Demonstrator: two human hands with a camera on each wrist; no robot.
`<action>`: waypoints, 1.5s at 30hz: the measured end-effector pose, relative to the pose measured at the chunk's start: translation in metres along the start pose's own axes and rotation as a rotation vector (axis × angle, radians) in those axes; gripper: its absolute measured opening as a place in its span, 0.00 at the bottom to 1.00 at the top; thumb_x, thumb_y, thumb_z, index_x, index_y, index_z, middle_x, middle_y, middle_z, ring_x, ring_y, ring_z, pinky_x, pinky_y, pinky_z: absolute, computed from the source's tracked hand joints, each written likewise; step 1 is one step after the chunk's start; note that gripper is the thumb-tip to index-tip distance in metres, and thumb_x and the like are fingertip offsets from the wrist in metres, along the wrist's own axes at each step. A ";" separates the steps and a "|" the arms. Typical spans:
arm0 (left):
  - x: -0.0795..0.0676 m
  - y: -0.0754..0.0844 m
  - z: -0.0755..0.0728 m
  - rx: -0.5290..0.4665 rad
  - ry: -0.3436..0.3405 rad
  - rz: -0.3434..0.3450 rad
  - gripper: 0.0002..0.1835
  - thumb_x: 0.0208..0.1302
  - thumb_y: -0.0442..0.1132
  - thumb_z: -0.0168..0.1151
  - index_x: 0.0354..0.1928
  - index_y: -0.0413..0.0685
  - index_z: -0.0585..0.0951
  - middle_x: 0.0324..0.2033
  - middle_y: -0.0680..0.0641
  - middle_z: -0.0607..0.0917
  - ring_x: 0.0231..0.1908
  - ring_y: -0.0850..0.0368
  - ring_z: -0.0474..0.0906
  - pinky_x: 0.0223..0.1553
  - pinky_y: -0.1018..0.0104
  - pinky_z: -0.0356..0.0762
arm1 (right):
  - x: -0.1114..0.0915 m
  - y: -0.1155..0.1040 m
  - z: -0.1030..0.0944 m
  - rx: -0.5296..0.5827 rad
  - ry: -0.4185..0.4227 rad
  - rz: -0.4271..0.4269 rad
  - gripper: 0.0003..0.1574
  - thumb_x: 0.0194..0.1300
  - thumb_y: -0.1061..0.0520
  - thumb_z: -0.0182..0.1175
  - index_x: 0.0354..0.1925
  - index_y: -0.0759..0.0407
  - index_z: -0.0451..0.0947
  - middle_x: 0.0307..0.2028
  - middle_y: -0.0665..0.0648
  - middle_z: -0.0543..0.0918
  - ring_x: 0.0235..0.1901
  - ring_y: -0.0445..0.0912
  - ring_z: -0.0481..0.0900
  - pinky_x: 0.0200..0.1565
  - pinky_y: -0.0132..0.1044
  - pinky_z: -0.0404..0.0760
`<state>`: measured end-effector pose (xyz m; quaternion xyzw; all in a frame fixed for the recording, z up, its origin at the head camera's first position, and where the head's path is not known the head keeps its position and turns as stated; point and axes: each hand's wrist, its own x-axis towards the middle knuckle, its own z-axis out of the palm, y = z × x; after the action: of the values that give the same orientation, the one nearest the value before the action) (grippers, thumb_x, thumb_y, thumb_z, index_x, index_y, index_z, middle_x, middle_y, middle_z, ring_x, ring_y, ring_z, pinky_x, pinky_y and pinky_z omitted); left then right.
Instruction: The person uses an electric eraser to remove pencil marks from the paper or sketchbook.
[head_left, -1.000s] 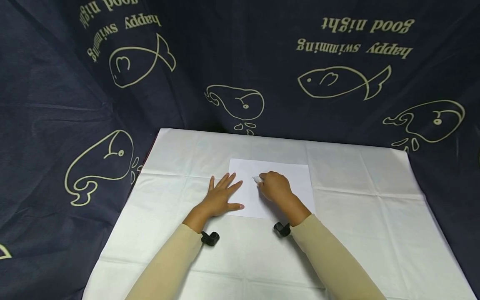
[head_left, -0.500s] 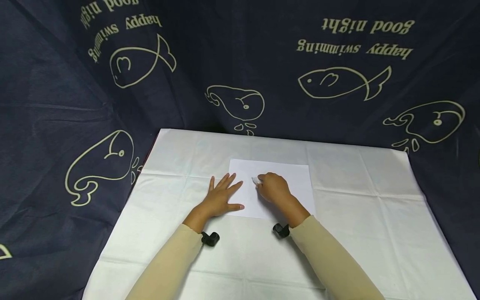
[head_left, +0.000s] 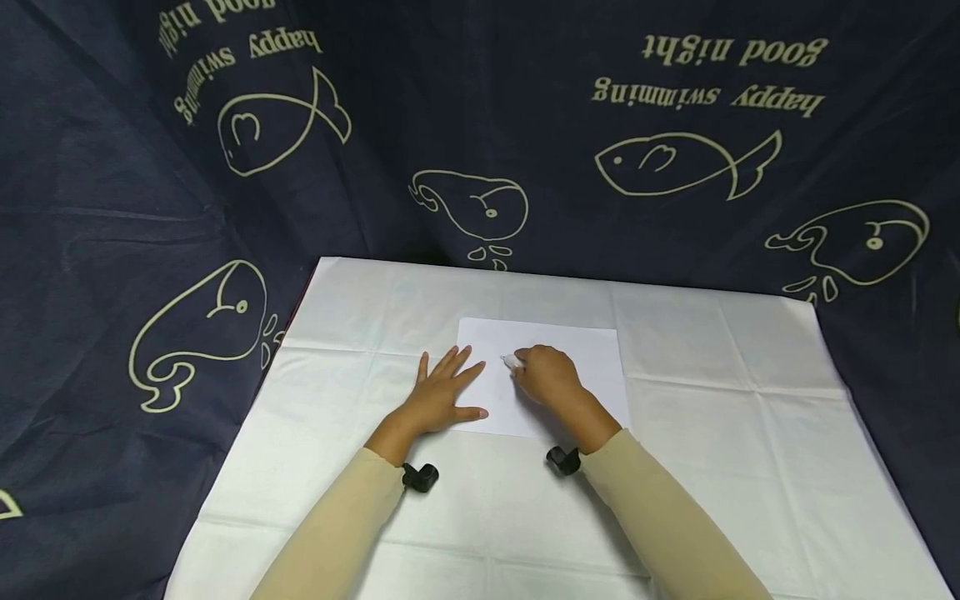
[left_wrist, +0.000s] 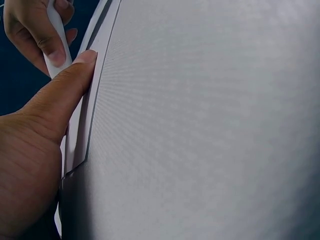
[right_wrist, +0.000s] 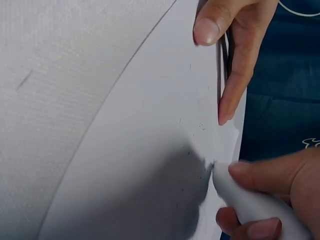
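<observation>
On the cloth-covered table lies a sheet of white paper. My left hand presses flat on its left side, fingers spread; in the left wrist view, the left thumb lies across the paper's near edge. Between thumb and fingers, my right hand grips a white eraser, a smooth rounded piece. The eraser's greyed tip meets the paper, to the right of the left fingers. Small dark specks and short faint marks dot the sheet near that tip. The right palm hides the eraser's back end.
A white creased cloth covers the table around the paper. Behind and to the left hangs a dark blue curtain with fish and whale outlines. Each wrist wears a small black camera, one at the left wrist, one at the right.
My right hand and the eraser have shifted very slightly left across the paper. The left hand has stayed in place.
</observation>
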<state>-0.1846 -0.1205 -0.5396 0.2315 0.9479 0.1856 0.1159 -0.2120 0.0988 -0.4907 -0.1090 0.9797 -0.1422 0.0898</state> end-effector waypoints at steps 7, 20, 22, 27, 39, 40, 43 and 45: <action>0.000 -0.001 0.001 0.001 -0.002 0.000 0.47 0.63 0.69 0.60 0.80 0.62 0.57 0.82 0.49 0.46 0.82 0.48 0.35 0.76 0.31 0.25 | -0.001 0.001 0.000 0.004 -0.013 -0.011 0.25 0.70 0.52 0.62 0.63 0.56 0.80 0.57 0.65 0.85 0.58 0.61 0.82 0.60 0.56 0.80; 0.003 -0.003 0.002 -0.001 0.002 -0.001 0.48 0.63 0.69 0.60 0.80 0.62 0.57 0.82 0.50 0.45 0.82 0.49 0.35 0.75 0.31 0.24 | -0.006 0.027 -0.011 0.068 0.091 0.034 0.24 0.70 0.51 0.60 0.60 0.58 0.81 0.47 0.67 0.87 0.44 0.59 0.85 0.43 0.54 0.82; 0.003 -0.003 0.001 -0.002 -0.001 0.000 0.48 0.63 0.69 0.60 0.80 0.62 0.57 0.82 0.50 0.45 0.82 0.49 0.35 0.75 0.31 0.24 | -0.006 0.031 -0.012 0.078 0.094 0.040 0.23 0.69 0.51 0.60 0.59 0.58 0.81 0.46 0.67 0.87 0.42 0.59 0.85 0.41 0.53 0.82; 0.003 -0.001 -0.002 -0.008 -0.008 0.000 0.48 0.64 0.68 0.60 0.80 0.61 0.56 0.82 0.49 0.45 0.82 0.49 0.34 0.76 0.32 0.23 | -0.007 0.040 -0.014 0.088 0.079 0.069 0.23 0.70 0.50 0.59 0.57 0.61 0.82 0.47 0.67 0.87 0.42 0.58 0.84 0.42 0.53 0.81; 0.002 -0.003 0.002 0.003 0.006 0.001 0.47 0.63 0.69 0.61 0.80 0.62 0.57 0.82 0.49 0.46 0.82 0.48 0.36 0.76 0.30 0.26 | -0.012 0.042 -0.006 0.062 0.062 0.008 0.23 0.69 0.51 0.59 0.57 0.60 0.83 0.47 0.67 0.87 0.47 0.61 0.85 0.47 0.56 0.82; 0.002 -0.003 0.003 0.002 0.008 0.003 0.47 0.63 0.69 0.61 0.80 0.62 0.57 0.82 0.49 0.46 0.82 0.48 0.36 0.75 0.30 0.26 | -0.012 0.042 -0.006 0.059 0.063 0.007 0.23 0.69 0.51 0.59 0.57 0.60 0.83 0.47 0.67 0.87 0.47 0.61 0.85 0.47 0.56 0.82; 0.002 -0.003 0.003 -0.003 0.011 0.006 0.47 0.63 0.69 0.61 0.80 0.61 0.58 0.82 0.49 0.46 0.82 0.48 0.36 0.75 0.30 0.26 | -0.012 0.041 -0.005 0.058 0.063 0.009 0.23 0.69 0.51 0.59 0.57 0.60 0.83 0.47 0.67 0.87 0.48 0.62 0.85 0.49 0.56 0.82; 0.002 -0.002 0.003 -0.007 0.012 0.009 0.48 0.63 0.69 0.61 0.80 0.61 0.58 0.82 0.48 0.46 0.82 0.48 0.36 0.75 0.30 0.26 | -0.011 0.040 -0.005 0.049 0.057 0.010 0.24 0.70 0.51 0.59 0.58 0.61 0.82 0.47 0.67 0.87 0.48 0.62 0.85 0.49 0.57 0.82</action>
<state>-0.1862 -0.1208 -0.5431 0.2339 0.9469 0.1909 0.1102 -0.2100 0.1404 -0.4968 -0.0979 0.9786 -0.1687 0.0650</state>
